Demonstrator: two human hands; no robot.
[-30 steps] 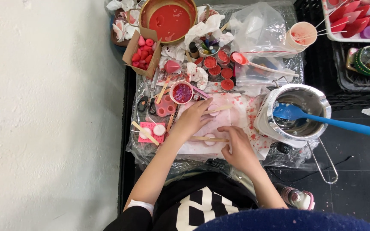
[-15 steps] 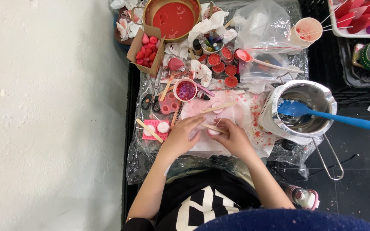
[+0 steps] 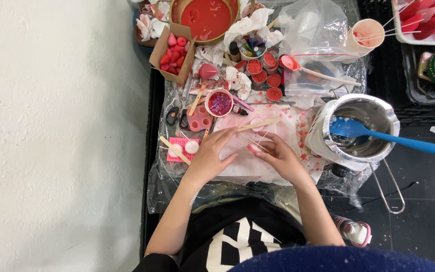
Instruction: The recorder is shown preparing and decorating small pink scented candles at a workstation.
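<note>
Left hand spread flat, pressing down on pink-stained white paper at centre of plastic-covered surface. Right hand just beside, fingertips pinching small pink piece over same paper. Open brown cardboard box of red shapes up at far left. Clear plastic bag crumpled at far right. Steel pot with blue spatula near right hand.
</note>
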